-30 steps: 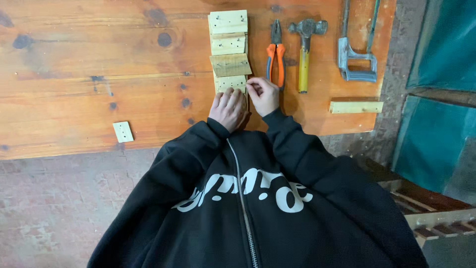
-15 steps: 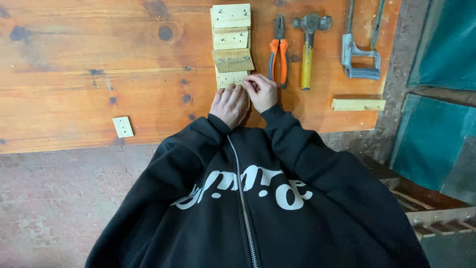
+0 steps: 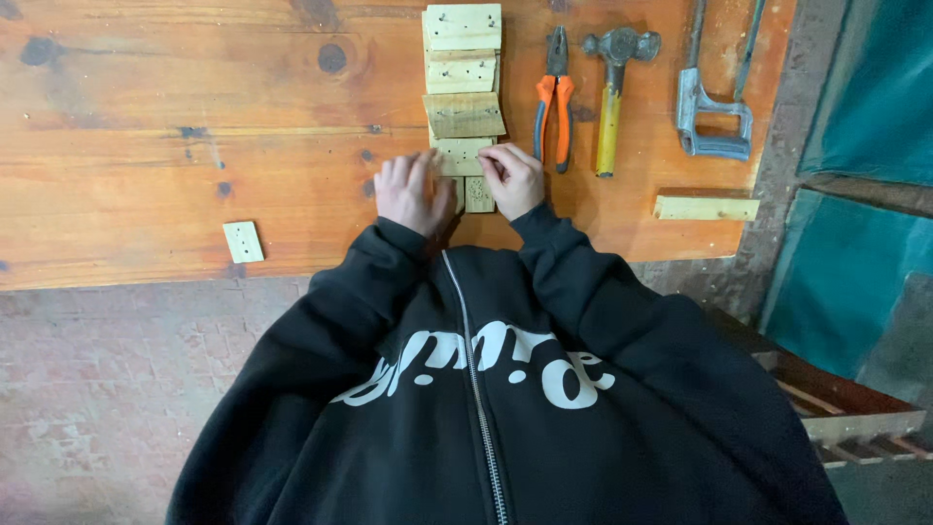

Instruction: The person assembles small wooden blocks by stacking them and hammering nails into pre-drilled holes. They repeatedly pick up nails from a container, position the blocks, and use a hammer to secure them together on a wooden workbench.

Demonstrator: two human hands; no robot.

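Nearest us, our left hand [image 3: 410, 192] lies flat with fingers spread, grasping nothing, its fingertips pressing the left edge of the nearest small wooden block [image 3: 463, 158]. Our right hand [image 3: 512, 179] is curled, thumb and forefinger pinching that block's right edge. The block sits between the two hands, touching both, on the orange wooden bench [image 3: 194, 126].

We judge the block light, stiff and rough-sawn, not slippery; the small nails or holes on its face suggest taking it by the side edges.

Just beyond the fingertips, more blocks [image 3: 464, 68] run away from us in a touching row. To the right of the right hand lie orange-handled pliers [image 3: 555, 97], then a yellow-handled hammer [image 3: 612, 92], then a grey saw frame [image 3: 714, 107], with a pale wood strip [image 3: 706, 207] nearer. Well left of the left hand lies a small white square plate [image 3: 243, 241].
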